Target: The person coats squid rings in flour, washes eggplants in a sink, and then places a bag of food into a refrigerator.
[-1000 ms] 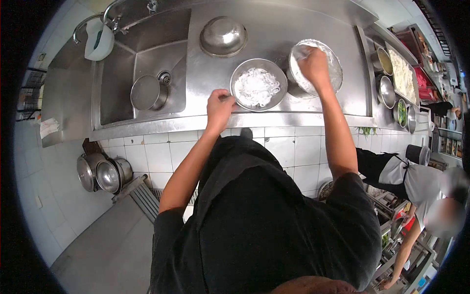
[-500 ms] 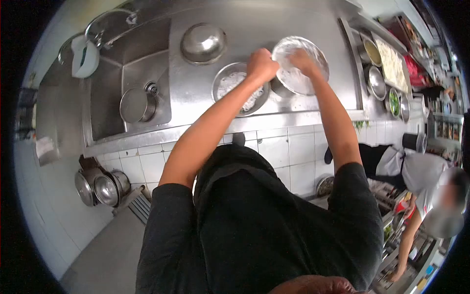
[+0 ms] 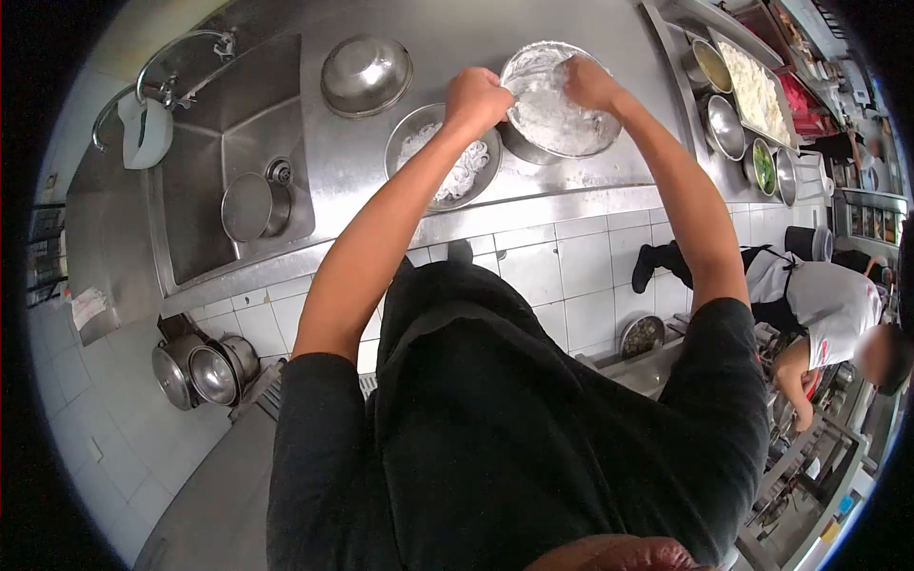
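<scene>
Our left hand [image 3: 479,97] has moved since 1 second ago, from the strip bowl [image 3: 494,169] across to the rim of the powder pot [image 3: 522,143]. At far left, 1 round metal container [image 3: 249,209] sits in the sink [image 3: 190,143]. Next, 1 upturned bowl [image 3: 367,76] rests on the tabletop [image 3: 447,43]. The strip bowl, partly hidden by our left forearm, holds white-coated strips [image 3: 466,173]. Just right of it stands the powder pot; our left grip is closed on its left rim. Our right hand [image 3: 590,84] reaches inside; we cannot tell whether that grip is holding anything. Farther right, we see 1 co-worker [image 3: 819,295] bending forward.
</scene>
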### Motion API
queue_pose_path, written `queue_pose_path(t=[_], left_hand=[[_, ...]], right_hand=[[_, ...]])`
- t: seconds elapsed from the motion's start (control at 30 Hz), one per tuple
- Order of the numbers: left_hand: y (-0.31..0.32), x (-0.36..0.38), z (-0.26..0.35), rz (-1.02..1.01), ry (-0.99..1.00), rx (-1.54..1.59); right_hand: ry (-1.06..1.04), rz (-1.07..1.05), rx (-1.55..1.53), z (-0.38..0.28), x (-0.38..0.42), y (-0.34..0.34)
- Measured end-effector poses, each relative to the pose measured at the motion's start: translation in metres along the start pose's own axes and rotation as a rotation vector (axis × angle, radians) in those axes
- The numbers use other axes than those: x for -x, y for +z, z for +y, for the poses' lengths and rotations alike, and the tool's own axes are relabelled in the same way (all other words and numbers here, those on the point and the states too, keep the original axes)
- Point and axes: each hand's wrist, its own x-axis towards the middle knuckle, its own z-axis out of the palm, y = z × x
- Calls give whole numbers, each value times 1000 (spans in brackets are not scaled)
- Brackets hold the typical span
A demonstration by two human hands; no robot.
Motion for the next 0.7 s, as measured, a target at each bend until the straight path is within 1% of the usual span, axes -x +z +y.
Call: queue_pose_path(t=[0.03,0.13,0.17,0.27,0.37,0.47,0.57,0.63,0.67,0.7], left_hand=[[1,-2,-2,3,5,-2],[0,-2,-4,-10,0,-1],[0,-2,-3,-9,1,-2],[0,-1,-2,-8,4,9],[1,-1,-4,-1,-6,26],[-1,3,2,8,-14,18],[0,2,-1,-5,-12,46],[0,4,1,-5,-28,81],[0,5,1,-10,-37,84],[1,5,-1,-15,-50,88]], right_hand=[[21,10,-10,0,-3,-8],[164,-114,-88,-2,-7,-27],[156,-53,-86,2,-6,-29],[111,-83,-232,-9,6,-52],[96,34,-140,-16,11,-55],[119,102,-21,-3,4,-31],[87,-102,137,17,-6,10],[171,-535,245,0,0,32],[108,-578,158,-12,12,37],[176,-548,40,-21,22,40]])
